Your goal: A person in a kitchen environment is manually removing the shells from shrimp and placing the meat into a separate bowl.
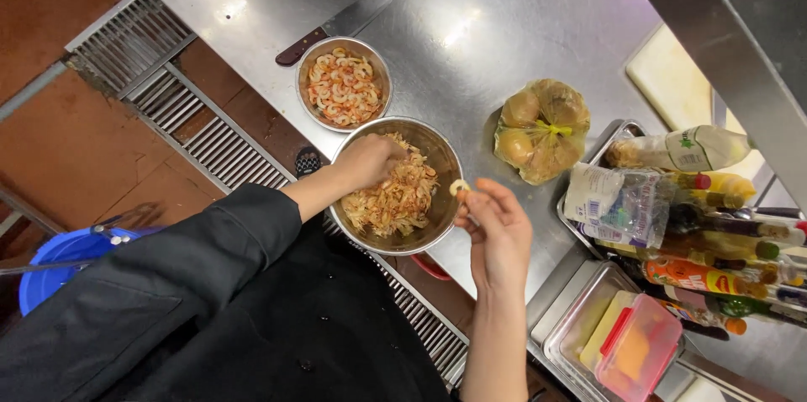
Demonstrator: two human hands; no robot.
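Observation:
A large steel bowl (441, 150) of pale shrimp shells and unpeeled shrimp sits at the edge of the steel counter. My left hand (367, 160) reaches into it, fingers closed among the shrimp. Just right of the bowl's rim, my right hand (498, 230) pinches a small peeled shrimp (459, 187) at its fingertips. Behind stands a smaller steel bowl (380, 66) filled with peeled pink shrimp.
A cleaver with a wooden handle (336, 25) lies behind the small bowl. A plastic bag of onions (542, 129) rests to the right. A tray of sauce bottles (698, 234) and lidded containers (639, 347) stand at far right. Floor drain grates (202, 129) and a blue bucket (59, 259) lie below the counter edge.

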